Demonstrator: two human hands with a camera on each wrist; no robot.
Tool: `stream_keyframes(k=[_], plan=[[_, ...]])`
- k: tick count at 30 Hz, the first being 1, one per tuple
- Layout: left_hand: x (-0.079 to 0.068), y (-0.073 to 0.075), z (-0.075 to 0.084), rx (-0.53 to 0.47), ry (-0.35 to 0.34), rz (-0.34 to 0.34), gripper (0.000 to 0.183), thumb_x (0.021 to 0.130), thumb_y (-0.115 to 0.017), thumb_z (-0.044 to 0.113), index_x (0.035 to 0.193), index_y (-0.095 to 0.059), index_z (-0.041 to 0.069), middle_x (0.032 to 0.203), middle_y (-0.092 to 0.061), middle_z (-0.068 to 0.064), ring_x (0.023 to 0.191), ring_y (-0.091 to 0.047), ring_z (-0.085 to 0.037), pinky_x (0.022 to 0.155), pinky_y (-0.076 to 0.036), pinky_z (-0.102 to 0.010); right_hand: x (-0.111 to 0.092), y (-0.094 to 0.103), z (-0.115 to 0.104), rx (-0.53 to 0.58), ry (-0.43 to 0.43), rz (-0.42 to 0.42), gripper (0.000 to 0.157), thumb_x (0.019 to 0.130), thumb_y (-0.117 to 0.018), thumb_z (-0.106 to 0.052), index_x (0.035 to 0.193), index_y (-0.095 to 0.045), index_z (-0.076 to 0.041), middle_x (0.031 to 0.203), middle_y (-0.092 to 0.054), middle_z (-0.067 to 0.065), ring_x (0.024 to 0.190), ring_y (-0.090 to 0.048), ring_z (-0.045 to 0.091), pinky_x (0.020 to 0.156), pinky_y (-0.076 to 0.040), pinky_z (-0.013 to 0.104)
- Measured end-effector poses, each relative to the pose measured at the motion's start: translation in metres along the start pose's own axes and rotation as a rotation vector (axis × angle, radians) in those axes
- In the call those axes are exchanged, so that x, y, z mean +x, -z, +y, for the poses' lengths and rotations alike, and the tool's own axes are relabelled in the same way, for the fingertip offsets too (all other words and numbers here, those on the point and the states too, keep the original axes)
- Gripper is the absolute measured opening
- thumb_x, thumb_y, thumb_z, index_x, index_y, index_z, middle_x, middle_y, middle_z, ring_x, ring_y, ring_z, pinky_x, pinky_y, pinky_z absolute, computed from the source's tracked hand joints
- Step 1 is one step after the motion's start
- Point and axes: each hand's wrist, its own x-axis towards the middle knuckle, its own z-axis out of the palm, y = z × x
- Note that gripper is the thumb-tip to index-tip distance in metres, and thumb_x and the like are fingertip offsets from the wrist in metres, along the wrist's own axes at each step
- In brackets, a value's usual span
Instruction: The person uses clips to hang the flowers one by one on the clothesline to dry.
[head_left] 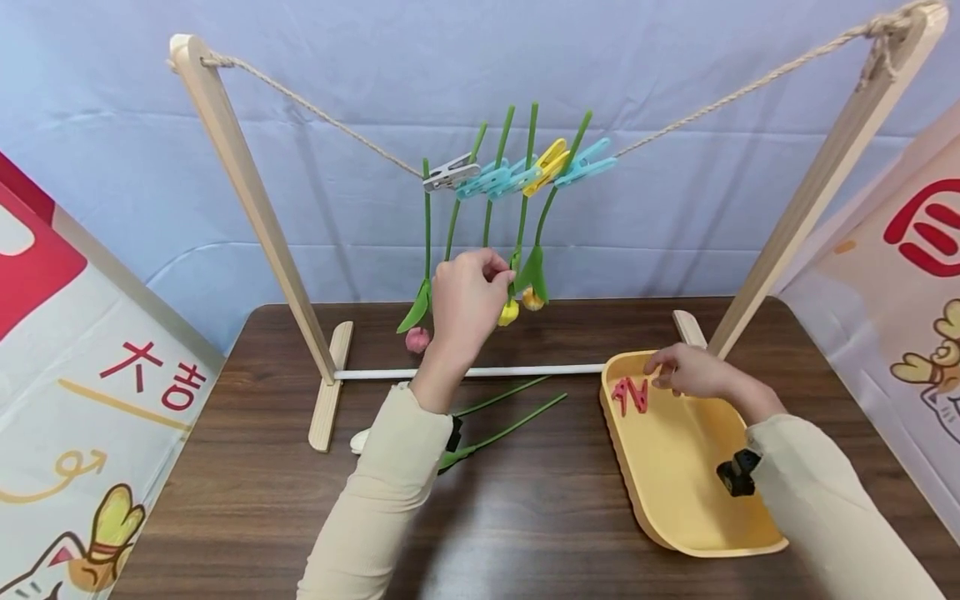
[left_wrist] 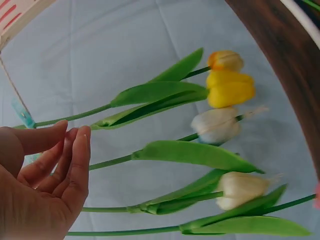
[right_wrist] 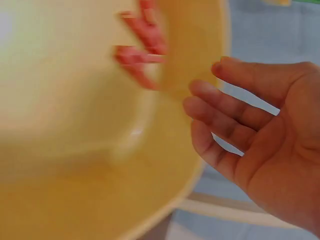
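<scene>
Several artificial tulips hang head down from a rope (head_left: 322, 121), clipped by a grey clothespin (head_left: 452, 173), light blue clothespins (head_left: 587, 162) and a yellow clothespin (head_left: 547, 167). My left hand (head_left: 472, 296) pinches the stem of the yellow tulip (left_wrist: 230, 89) just above its leaves; the fingertips partly hide the stem. Beside it hang an orange-yellow tulip (left_wrist: 226, 60), white tulips (left_wrist: 242, 191) and a pink tulip (head_left: 417, 339). My right hand (head_left: 693, 371) is over the far edge of a yellow tray (head_left: 675, 467), fingers loosely bent and holding nothing, close to red clothespins (head_left: 630, 396).
Wooden posts (head_left: 255, 208) hold the rope at both sides, joined low down by a white bar (head_left: 540, 370). More tulips with green stems (head_left: 517, 421) lie on the brown table (head_left: 525, 517), partly behind my left forearm. A blue cloth backdrop (head_left: 360, 275) stands behind.
</scene>
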Motion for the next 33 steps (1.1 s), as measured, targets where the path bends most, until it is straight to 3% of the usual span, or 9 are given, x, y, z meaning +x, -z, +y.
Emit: stream_keyframes(k=[3, 7, 11, 20, 24, 28, 33], plan=[[-0.007, -0.003, -0.006, 0.003, 0.014, -0.012, 0.011, 0.081, -0.068, 0.012, 0.071, -0.069, 0.007, 0.062, -0.062, -0.001, 0.06, -0.055, -0.017, 0.059, -0.042, -0.031, 0.001, -0.013, 0.012, -0.025, 0.041, 0.029, 0.023, 0.083, -0.057, 0.003, 0.105, -0.059, 0.011, 0.084, -0.062, 0.013, 0.064, -0.057, 0.021, 0.054, -0.045, 0.03], [-0.018, -0.01, -0.016, 0.011, 0.042, -0.031, 0.011, 0.079, -0.07, 0.012, 0.069, -0.068, 0.008, 0.06, -0.062, 0.0, 0.057, -0.055, -0.017, 0.057, -0.043, -0.032, 0.002, -0.025, 0.022, -0.096, 0.157, 0.096, 0.021, 0.077, -0.058, 0.008, 0.098, -0.062, 0.01, 0.085, -0.064, 0.018, 0.069, -0.059, 0.024, 0.057, -0.045, 0.03], [-0.031, -0.02, -0.027, 0.032, 0.098, -0.097, 0.01, 0.078, -0.071, 0.014, 0.07, -0.069, 0.01, 0.063, -0.063, 0.0, 0.059, -0.058, -0.018, 0.059, -0.045, -0.035, 0.003, -0.034, 0.027, -0.151, 0.21, 0.141, 0.023, 0.072, -0.056, 0.013, 0.093, -0.064, 0.009, 0.085, -0.064, 0.018, 0.073, -0.06, 0.028, 0.061, -0.046, 0.032], [-0.061, -0.053, -0.062, 0.174, 0.233, -0.364, 0.008, 0.076, -0.073, 0.017, 0.072, -0.067, 0.012, 0.071, -0.064, -0.001, 0.069, -0.062, -0.026, 0.059, -0.047, -0.037, 0.003, -0.044, 0.031, -0.081, 0.129, 0.14, 0.023, 0.072, -0.051, 0.015, 0.092, -0.061, 0.012, 0.073, -0.059, 0.009, 0.066, -0.052, 0.017, 0.056, -0.041, 0.028], [-0.074, -0.068, -0.076, 0.245, 0.264, -0.469, 0.011, 0.074, -0.071, 0.011, 0.066, -0.063, 0.013, 0.069, -0.061, -0.001, 0.063, -0.059, -0.023, 0.053, -0.045, -0.034, 0.002, -0.044, 0.031, -0.081, 0.093, 0.138, 0.016, 0.074, -0.054, 0.012, 0.088, -0.062, 0.012, 0.074, -0.06, 0.009, 0.067, -0.053, 0.017, 0.058, -0.043, 0.03], [-0.087, -0.078, -0.086, 0.297, 0.268, -0.53, 0.022, 0.072, -0.062, 0.002, 0.055, -0.054, 0.015, 0.059, -0.054, 0.001, 0.055, -0.052, -0.019, 0.047, -0.04, -0.031, 0.002, -0.045, 0.033, -0.096, 0.084, 0.138, 0.012, 0.075, -0.058, 0.01, 0.086, -0.063, 0.01, 0.074, -0.06, 0.009, 0.066, -0.052, 0.016, 0.057, -0.043, 0.029], [-0.098, -0.087, -0.094, 0.353, 0.264, -0.547, 0.027, 0.075, -0.055, 0.002, 0.051, -0.05, 0.012, 0.059, -0.054, -0.005, 0.056, -0.057, -0.025, 0.046, -0.043, -0.035, 0.0, -0.046, 0.037, -0.1, 0.075, 0.161, 0.007, 0.072, -0.061, 0.01, 0.078, -0.062, 0.006, 0.071, -0.059, 0.008, 0.065, -0.051, 0.016, 0.058, -0.042, 0.029]])
